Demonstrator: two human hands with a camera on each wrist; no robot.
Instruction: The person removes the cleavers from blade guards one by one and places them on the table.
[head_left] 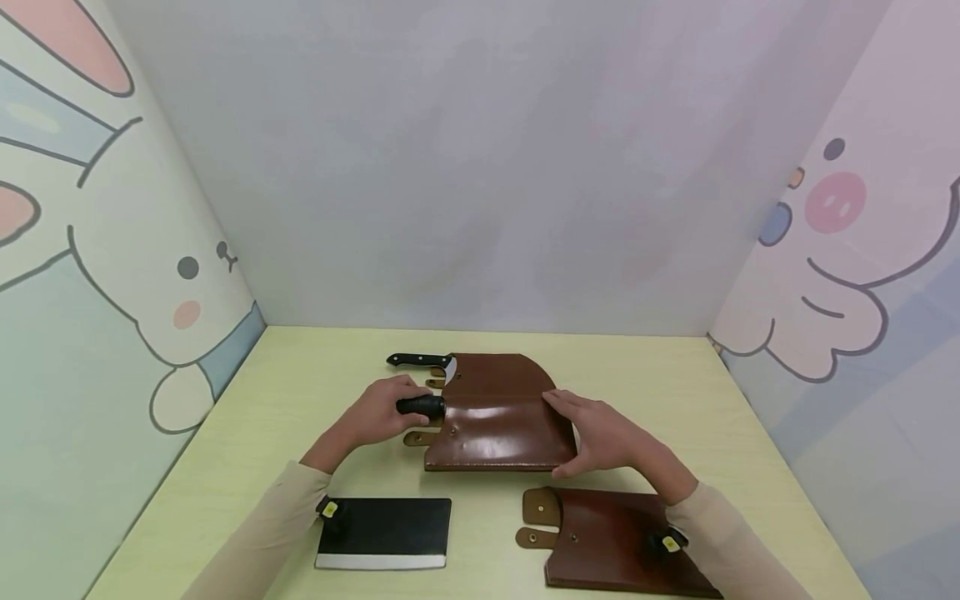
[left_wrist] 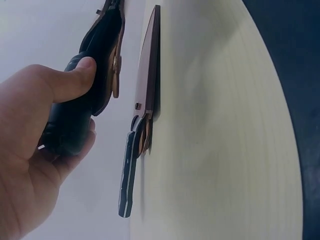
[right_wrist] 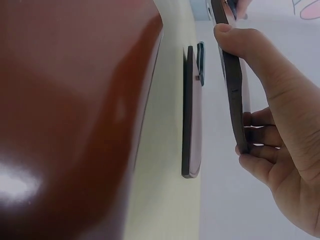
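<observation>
A brown leather knife sheath (head_left: 502,435) is held above the table by both hands, with a black knife handle (head_left: 422,407) sticking out of its left end. My left hand (head_left: 384,410) grips that handle; in the left wrist view the thumb lies along the handle (left_wrist: 69,122) and the fingers go round behind it. The blade is hidden in the leather. On the sheath's right end my right hand (head_left: 603,435) holds on, thumb at one edge and curled fingers at the other, as the right wrist view shows along the sheath edge (right_wrist: 233,95).
Behind lies another brown sheath (head_left: 501,371) with a black riveted knife handle (head_left: 420,360) protruding left. Near the left forearm is a broad dark cleaver blade (head_left: 386,527) with a silver edge. At front right, partly under the right forearm, rests a third sheath (head_left: 603,542) with strap tabs.
</observation>
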